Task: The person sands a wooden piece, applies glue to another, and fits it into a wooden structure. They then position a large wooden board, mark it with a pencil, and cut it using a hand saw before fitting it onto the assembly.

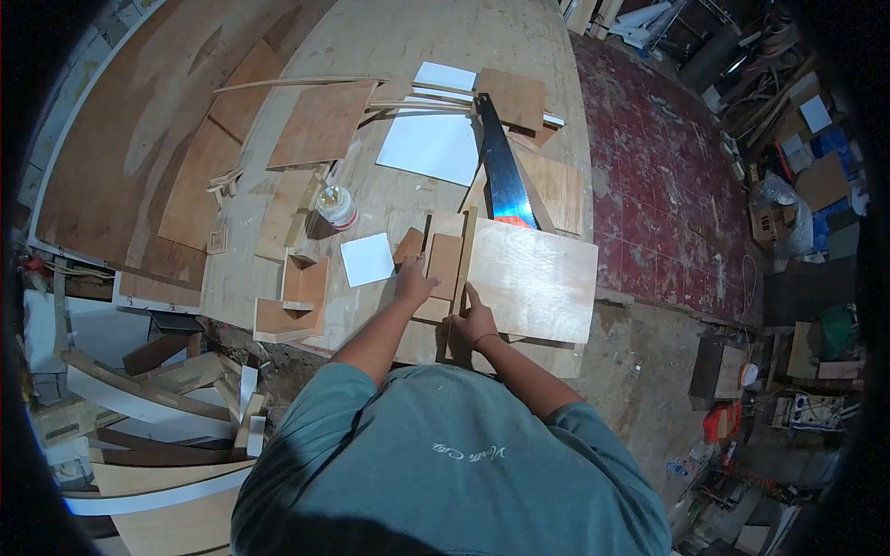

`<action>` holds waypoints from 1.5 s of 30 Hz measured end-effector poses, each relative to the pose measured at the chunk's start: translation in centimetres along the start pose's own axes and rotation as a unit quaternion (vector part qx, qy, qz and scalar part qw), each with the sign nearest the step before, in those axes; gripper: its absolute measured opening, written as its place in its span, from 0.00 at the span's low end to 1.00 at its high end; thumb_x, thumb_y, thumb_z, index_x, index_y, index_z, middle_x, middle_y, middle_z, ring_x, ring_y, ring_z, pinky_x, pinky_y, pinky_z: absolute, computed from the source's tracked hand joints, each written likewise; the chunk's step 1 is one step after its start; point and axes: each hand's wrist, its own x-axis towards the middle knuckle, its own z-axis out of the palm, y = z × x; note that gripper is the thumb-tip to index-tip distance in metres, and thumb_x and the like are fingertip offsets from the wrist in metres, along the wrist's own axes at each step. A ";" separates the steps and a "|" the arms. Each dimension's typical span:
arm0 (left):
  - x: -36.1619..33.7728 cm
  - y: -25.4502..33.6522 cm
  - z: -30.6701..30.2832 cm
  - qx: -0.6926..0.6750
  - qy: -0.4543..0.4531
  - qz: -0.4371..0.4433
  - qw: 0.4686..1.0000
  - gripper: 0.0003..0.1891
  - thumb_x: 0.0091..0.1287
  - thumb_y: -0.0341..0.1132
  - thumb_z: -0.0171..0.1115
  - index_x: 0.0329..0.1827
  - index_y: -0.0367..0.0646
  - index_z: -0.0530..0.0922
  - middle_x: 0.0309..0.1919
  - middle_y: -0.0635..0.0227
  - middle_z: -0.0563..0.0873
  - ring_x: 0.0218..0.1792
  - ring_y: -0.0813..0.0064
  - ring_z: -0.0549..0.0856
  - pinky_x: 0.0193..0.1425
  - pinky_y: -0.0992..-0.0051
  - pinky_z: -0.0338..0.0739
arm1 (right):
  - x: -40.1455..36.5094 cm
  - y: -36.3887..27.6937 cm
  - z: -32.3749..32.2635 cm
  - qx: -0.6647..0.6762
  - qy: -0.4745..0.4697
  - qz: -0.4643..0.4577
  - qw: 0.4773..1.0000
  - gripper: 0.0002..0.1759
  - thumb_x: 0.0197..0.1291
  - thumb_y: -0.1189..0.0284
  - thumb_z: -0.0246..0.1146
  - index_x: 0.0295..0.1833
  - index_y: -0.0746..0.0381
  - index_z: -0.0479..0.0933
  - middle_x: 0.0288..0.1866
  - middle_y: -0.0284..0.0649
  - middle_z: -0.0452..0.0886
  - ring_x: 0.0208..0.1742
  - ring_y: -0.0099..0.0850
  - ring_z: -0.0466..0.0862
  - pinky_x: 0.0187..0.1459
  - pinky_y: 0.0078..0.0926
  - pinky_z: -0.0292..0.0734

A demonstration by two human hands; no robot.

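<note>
On the workbench in front of me, a small brown wooden panel (445, 266) lies just left of a long narrow wooden strip (464, 252). My left hand (414, 282) grips the panel's left side, its thumb over the face; some fingertips are hidden. Close to my body, my right hand (476, 320) is closed around the lower part of the strip, with a finger or thumb pointing up along its right edge. A pale plywood board (538, 278) lies flat right of the strip. Left of my left hand are a small brown offcut (409, 245) and a white square (367, 260).
A handsaw (505, 171) lies beyond the plywood board, near white sheets (431, 144) and thin wooden strips. A jar (336, 208) stands to the left, near an angled wooden assembly (295, 301). Curved wooden pieces (153, 398) are stacked at the lower left, below the bench.
</note>
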 end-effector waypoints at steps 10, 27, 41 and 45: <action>-0.2 -0.6 0.7 -0.026 0.047 0.039 0.998 0.32 0.46 0.36 0.74 0.58 0.45 0.76 0.45 0.57 0.74 0.48 0.60 0.77 0.53 0.67 0.73 | -0.4 -0.4 -0.2 0.016 0.000 0.001 1.000 0.49 0.46 0.68 0.70 0.72 0.59 0.51 0.38 0.58 0.82 0.41 0.51 0.83 0.45 0.40 0.78; -0.6 0.9 -0.2 0.041 0.012 -0.006 0.999 0.31 0.48 0.40 0.73 0.58 0.48 0.76 0.49 0.61 0.73 0.54 0.61 0.73 0.56 0.65 0.72 | 0.0 0.6 0.1 0.009 0.022 -0.012 1.000 0.46 0.49 0.66 0.66 0.72 0.56 0.52 0.35 0.55 0.83 0.38 0.47 0.84 0.44 0.37 0.79; 0.0 1.3 -0.3 0.238 -0.056 0.198 0.949 0.25 0.57 0.38 0.63 0.60 0.57 0.75 0.68 0.64 0.63 0.66 0.56 0.63 0.66 0.54 0.60 | 0.2 1.2 0.4 0.026 0.031 -0.008 0.999 0.42 0.52 0.66 0.64 0.72 0.53 0.54 0.36 0.56 0.83 0.39 0.49 0.83 0.46 0.38 0.77; -0.2 1.9 -0.6 0.252 -0.069 0.197 0.945 0.25 0.58 0.43 0.61 0.61 0.56 0.74 0.69 0.63 0.62 0.68 0.56 0.61 0.68 0.53 0.58 | 0.1 1.1 0.2 0.027 0.031 -0.003 0.999 0.41 0.52 0.67 0.63 0.72 0.54 0.54 0.36 0.56 0.83 0.40 0.49 0.83 0.47 0.38 0.77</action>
